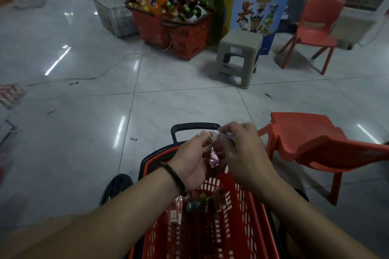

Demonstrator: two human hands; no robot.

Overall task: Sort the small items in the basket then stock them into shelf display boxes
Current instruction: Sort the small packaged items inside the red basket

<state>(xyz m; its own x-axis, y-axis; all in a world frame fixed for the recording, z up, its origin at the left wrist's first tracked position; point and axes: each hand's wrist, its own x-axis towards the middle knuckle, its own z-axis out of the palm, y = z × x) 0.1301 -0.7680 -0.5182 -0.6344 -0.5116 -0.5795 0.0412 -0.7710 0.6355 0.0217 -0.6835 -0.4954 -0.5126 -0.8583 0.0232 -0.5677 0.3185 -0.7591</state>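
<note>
A small clear packet (215, 156) with pink and red contents is held up between both hands, just above the front end of a red basket (242, 216). The left hand (192, 161), palm turned inward, curls its fingers round the packet's left side. The right hand (242, 153) pinches its upper right edge between thumb and fingertips. A dark bracelet (174, 176) sits on the left wrist.

Below the hands, more packets (196, 203) lie loose on the basket's floor. The basket's black handle (195, 126) stands upright beyond the hands.

A red chair (315, 145) stands just to the basket's right. Farther off across the tiled floor (84, 122) are a grey stool (239, 54), two red baskets of bottles (185, 33), a white crate (113, 12), a cartoon banner (261, 6) and a second red chair (315, 27).
</note>
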